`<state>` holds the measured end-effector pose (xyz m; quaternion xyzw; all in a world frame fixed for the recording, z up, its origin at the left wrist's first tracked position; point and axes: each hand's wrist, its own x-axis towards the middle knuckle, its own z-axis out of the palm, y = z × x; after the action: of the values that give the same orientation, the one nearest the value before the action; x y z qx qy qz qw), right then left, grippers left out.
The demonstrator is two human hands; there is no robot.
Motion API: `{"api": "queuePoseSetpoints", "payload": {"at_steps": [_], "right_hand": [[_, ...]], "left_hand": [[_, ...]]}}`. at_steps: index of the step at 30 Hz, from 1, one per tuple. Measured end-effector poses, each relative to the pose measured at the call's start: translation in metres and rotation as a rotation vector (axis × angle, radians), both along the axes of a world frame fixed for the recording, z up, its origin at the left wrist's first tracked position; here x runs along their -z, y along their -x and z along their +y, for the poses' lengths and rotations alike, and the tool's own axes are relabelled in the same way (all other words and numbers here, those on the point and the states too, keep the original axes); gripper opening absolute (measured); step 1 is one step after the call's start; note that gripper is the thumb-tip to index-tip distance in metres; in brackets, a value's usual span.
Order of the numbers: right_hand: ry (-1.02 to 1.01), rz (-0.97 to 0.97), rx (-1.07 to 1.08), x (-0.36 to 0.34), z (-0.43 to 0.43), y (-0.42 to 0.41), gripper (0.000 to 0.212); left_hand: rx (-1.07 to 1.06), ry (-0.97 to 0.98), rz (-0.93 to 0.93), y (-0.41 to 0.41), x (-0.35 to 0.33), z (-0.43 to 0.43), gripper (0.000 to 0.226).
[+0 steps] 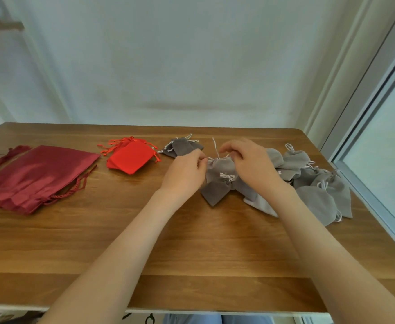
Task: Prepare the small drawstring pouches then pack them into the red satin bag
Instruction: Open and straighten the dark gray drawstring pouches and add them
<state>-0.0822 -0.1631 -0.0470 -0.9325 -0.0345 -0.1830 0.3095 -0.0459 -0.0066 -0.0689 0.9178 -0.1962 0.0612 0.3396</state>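
Observation:
A small grey drawstring pouch [219, 168] lies at the table's middle, its gathered mouth toward the far side. My left hand [186, 170] pinches the left end of its white cord [215, 146]. My right hand [250, 162] pinches the cord at the right of the mouth. Beneath it lies another grey pouch [215, 191] with a tied cord. A heap of grey pouches [318, 183] spreads to the right. The large dark red satin bag [35, 174] lies flat at the left.
A small stack of bright red pouches [131, 157] sits between the satin bag and my hands. Dark grey pouches [181, 147] lie just behind my left hand. The wooden table [191, 253] meets a wall behind and a window frame [378, 183] at the right.

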Motion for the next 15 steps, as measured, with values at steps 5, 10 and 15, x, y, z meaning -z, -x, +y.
{"api": "queuePoseSetpoints", "payload": {"at_steps": [5, 10, 15], "right_hand": [[-0.14, -0.097, -0.067, -0.006, 0.038, -0.027, 0.029], [-0.031, 0.147, -0.027, 0.011, 0.077, -0.073, 0.039], [0.274, 0.325, 0.138, 0.032, 0.092, -0.101, 0.061]], "left_hand": [[-0.11, -0.052, 0.032, -0.019, 0.0, 0.017, 0.028], [-0.197, -0.016, 0.096, -0.029, 0.007, 0.042, 0.031], [-0.25, -0.032, 0.135, -0.036, 0.008, 0.063, 0.027]]}}
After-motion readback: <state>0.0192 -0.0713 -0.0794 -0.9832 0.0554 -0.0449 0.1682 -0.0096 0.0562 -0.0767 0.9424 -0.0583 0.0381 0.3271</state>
